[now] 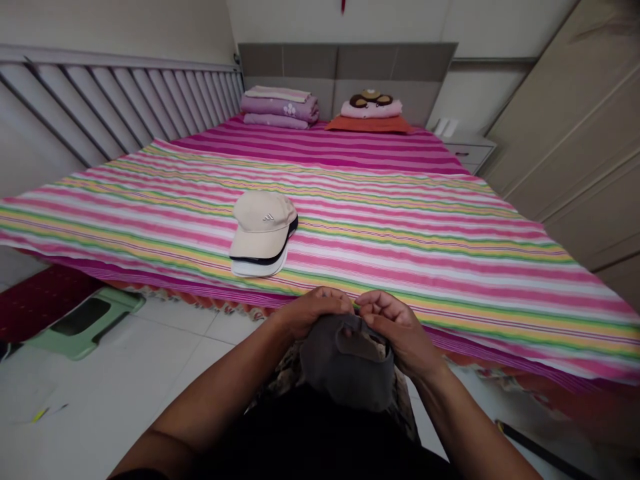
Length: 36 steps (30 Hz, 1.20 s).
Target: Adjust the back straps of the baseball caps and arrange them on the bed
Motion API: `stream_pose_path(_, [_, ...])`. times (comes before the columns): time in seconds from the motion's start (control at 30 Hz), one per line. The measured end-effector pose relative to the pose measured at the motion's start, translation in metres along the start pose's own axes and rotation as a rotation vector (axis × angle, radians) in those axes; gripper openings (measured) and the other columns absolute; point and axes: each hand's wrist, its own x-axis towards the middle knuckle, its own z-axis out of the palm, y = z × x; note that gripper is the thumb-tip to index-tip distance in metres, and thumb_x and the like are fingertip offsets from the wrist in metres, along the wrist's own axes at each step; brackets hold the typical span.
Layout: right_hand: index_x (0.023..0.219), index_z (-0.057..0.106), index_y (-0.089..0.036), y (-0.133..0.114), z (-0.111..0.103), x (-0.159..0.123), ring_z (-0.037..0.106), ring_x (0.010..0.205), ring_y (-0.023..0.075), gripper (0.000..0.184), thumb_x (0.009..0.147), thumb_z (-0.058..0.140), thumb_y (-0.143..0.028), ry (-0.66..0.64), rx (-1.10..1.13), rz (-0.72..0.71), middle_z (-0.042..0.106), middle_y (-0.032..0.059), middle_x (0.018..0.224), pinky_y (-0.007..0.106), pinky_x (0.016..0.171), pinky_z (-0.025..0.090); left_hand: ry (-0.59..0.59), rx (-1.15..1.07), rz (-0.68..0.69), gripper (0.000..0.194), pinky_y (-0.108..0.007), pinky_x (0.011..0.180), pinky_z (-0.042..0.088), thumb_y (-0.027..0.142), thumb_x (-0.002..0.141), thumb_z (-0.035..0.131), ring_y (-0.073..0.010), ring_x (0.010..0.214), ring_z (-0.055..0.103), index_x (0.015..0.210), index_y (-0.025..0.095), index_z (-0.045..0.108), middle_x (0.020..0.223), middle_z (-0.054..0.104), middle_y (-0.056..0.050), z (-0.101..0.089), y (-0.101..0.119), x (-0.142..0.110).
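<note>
At bed's edge, dark grey cap [345,370], curved opening

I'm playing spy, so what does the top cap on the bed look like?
Look at the striped bed, left of its middle, for a cap stack. The top cap is beige with a slanted-bar logo; below it show a black brim and a white brim.

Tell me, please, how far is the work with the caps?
Apparently done: the beige cap sits stacked over a dark cap and a white cap on the striped sheet. In hand: the gray cap, held near its opening by the left hand and right hand. Probably left: setting it down; it is not on the stack.
</note>
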Motion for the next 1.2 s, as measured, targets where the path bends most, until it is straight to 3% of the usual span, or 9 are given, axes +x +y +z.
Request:
stream_pose_path(0.1, [0.087, 0.061, -0.019, 0.0, 0.002, -0.001, 0.052, 0.056, 0.0101, 0.023, 0.068, 0.07, -0.029, 0.02, -0.011, -0.023, 0.055, -0.0025, 0.065, 0.021, 0.051, 0.038, 0.011, -0.052, -0.016, 0.043, -0.022, 0.048, 0.043, 0.051, 0.065, 0.062, -0.0138, 0.047, 0.058, 0.064, 0.008, 0.065, 0.052, 0.064, -0.007, -0.001, 0.0, 0.001])
stream_pose_path(0.17, [0.086, 0.061, -0.018, 0.0, 0.003, -0.002, 0.053, 0.056, 0.0103, 0.023, 0.068, 0.07, -0.03, 0.036, -0.026, -0.028, 0.056, -0.0018, 0.066, 0.021, 0.051, 0.039, 0.013, -0.089, -0.037, 0.047, -0.023, 0.048, 0.044, 0.054, 0.068, 0.057, -0.0148, 0.048, 0.059, 0.063, 0.008, 0.066, 0.052, 0.065, -0.008, -0.003, -0.001, 0.002])
stream_pose_path(0.43, [0.082, 0.062, -0.018, -0.003, 0.004, -0.002, 0.054, 0.053, 0.0083, 0.02, 0.067, 0.071, -0.028, 0.026, -0.023, -0.067, 0.057, -0.0031, 0.063, 0.02, 0.051, 0.04, -0.138, -0.135, -0.016, 0.018, -0.02, 0.05, 0.042, 0.023, 0.062, 0.063, -0.0118, 0.05, 0.058, 0.07, 0.007, 0.069, 0.062, 0.068, -0.008, -0.005, -0.008, 0.004])
stream_pose_path(0.67, [0.083, 0.062, -0.018, -0.001, 0.005, -0.002, 0.054, 0.051, 0.0087, 0.022, 0.065, 0.072, -0.025, -0.013, 0.06, -0.01, 0.054, -0.0042, 0.061, 0.019, 0.047, 0.039, -0.143, -0.192, -0.015, 0.017, -0.021, 0.048, 0.042, 0.021, 0.055, 0.069, -0.0122, 0.048, 0.058, 0.067, 0.008, 0.067, 0.061, 0.068, -0.008, -0.003, -0.016, 0.005])
stream_pose_path(0.97, [0.083, 0.061, -0.016, -0.002, 0.006, 0.0, 0.037, 0.038, 0.0046, 0.024, 0.061, 0.069, -0.023, -0.165, 0.177, 0.033, 0.059, -0.0016, 0.057, 0.017, 0.036, 0.02, -0.225, -0.159, 0.001, 0.015, -0.022, 0.046, 0.039, 0.024, 0.057, 0.06, -0.0121, 0.046, 0.054, 0.061, 0.01, 0.064, 0.058, 0.065, -0.008, -0.005, -0.021, 0.008])
stream_pose_path(1.2, [0.082, 0.06, -0.017, 0.0, 0.002, 0.002, 0.025, 0.035, 0.003, 0.026, 0.059, 0.069, -0.024, -0.134, 0.188, 0.04, 0.059, -0.0016, 0.055, 0.017, 0.034, 0.012, -0.175, -0.173, -0.015, 0.02, -0.021, 0.046, 0.041, 0.023, 0.055, 0.063, -0.012, 0.047, 0.056, 0.07, 0.009, 0.064, 0.061, 0.066, -0.008, -0.004, -0.024, 0.01])
